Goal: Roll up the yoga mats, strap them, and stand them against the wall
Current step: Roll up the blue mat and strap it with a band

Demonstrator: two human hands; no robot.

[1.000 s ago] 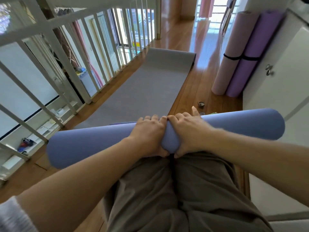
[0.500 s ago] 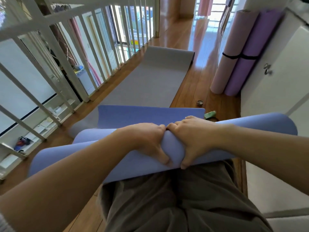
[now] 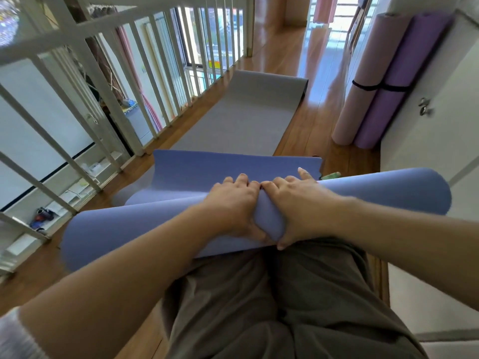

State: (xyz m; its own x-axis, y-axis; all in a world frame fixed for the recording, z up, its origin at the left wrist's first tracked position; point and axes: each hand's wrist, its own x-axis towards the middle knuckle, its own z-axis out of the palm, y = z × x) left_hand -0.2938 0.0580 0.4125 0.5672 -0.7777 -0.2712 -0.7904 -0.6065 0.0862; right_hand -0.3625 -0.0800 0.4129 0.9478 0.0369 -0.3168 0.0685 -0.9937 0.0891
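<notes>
Blue mat roll (image 3: 375, 193) lies across mid-frame, long axis from lower left to right edge, right end a little higher. Left hand (image 3: 233, 206) and right hand (image 3: 293, 203) sit side by side at its middle, touching, fingers over the top and thumbs beneath: both grip the roll. Neither hand is nearer.

Loose tail (image 3: 220, 169) runs away from the hands toward upper centre, over the grey mat (image 3: 246, 112) flat on the floor.

Judgement: roll away from the body, square to the axis, or the ends may telescope.

Pink mat (image 3: 363, 73) and purple mat (image 3: 404, 73) stand strapped at upper right
</notes>
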